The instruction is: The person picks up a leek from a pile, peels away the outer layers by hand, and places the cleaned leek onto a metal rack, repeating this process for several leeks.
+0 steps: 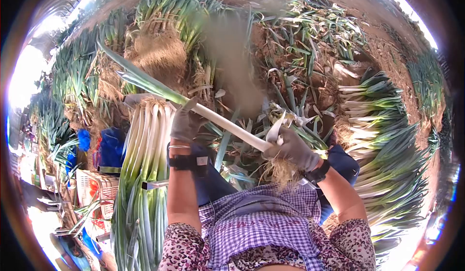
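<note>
A long leek (227, 124) slants across in front of me, green leaves up to the left and hairy roots (282, 172) at the lower right. My left hand (186, 122), in a grey glove, is closed round its stalk where green turns to white. My right hand (296, 150), gloved too, grips the white base just above the roots. A loose flap of white outer leaf (275, 129) stands up by the right fingers. To the left, beside my left forearm, lies a bundle of cleaned leeks (145, 140) in a metal-ended holder, roots toward the far side.
On the right, a long row of leeks (382, 145) lies on the soil. Upright leek bundles with roots (162, 53) stand at the far left. Leaf scraps (315, 29) litter the ground ahead. A red-and-white crate (94, 193) and blue bags (111, 147) are at the left.
</note>
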The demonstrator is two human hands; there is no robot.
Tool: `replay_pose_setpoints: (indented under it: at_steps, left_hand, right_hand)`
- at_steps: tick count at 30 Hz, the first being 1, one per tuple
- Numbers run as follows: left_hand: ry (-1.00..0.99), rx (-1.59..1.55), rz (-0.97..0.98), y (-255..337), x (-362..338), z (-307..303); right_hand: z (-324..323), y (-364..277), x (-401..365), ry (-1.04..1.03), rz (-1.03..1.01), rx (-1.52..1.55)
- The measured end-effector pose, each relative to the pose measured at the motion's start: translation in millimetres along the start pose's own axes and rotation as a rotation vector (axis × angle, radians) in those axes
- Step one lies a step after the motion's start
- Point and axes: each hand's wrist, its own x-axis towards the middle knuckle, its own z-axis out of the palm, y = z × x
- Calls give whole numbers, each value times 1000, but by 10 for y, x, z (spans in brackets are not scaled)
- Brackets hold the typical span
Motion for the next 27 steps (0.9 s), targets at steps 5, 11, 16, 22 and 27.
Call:
replay_pose_setpoints:
  at_steps: [5, 11, 16, 22, 27]
  left_hand:
    - [33, 26, 77, -81, 81, -103]
    - [114, 74, 125, -70, 99, -81]
    - [252, 96, 62, -91, 194, -153]
    - [350, -10, 109, -83, 315, -249]
    - [317, -43, 142, -157, 112, 106]
  right_hand:
    - [-58, -107, 124, -100, 40, -74]
    - [45, -189, 210, -104, 74, -81]
    - [-91, -375, 151, 101, 135, -242]
    - [-1376, -490, -325, -225, -705, 997]
    - [-891, 104, 2, 880, -90, -541]
